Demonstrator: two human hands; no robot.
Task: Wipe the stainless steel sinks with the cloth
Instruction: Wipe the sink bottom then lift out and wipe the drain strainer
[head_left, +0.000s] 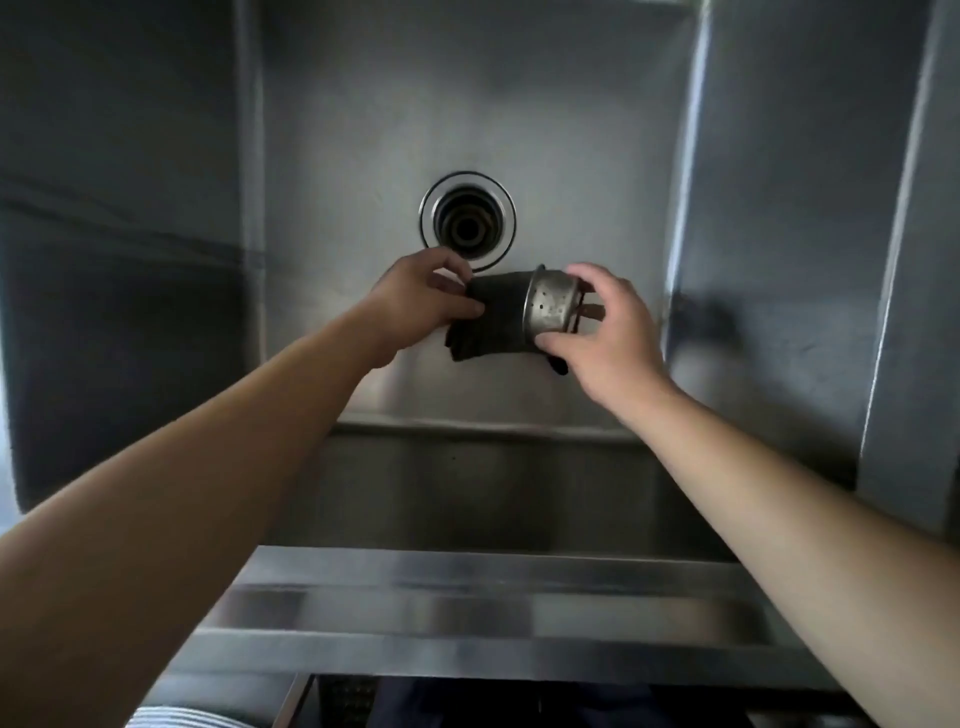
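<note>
I look down into a deep stainless steel sink (363, 130). Its round drain opening (467, 221) is uncovered in the middle of the floor. Just in front of the drain, above the sink floor, my right hand (605, 332) grips a perforated metal strainer basket (550, 306) lying on its side. A dark cloth (493, 325) is bunched against the basket's open end and hangs below it. My left hand (421, 301) pinches the cloth's left end between thumb and fingers.
The sink's steel walls rise on the left (130, 260) and right (779, 260). A flat steel front rim (467, 613) runs across below my arms. A striped fabric patch (208, 719) shows at the bottom left.
</note>
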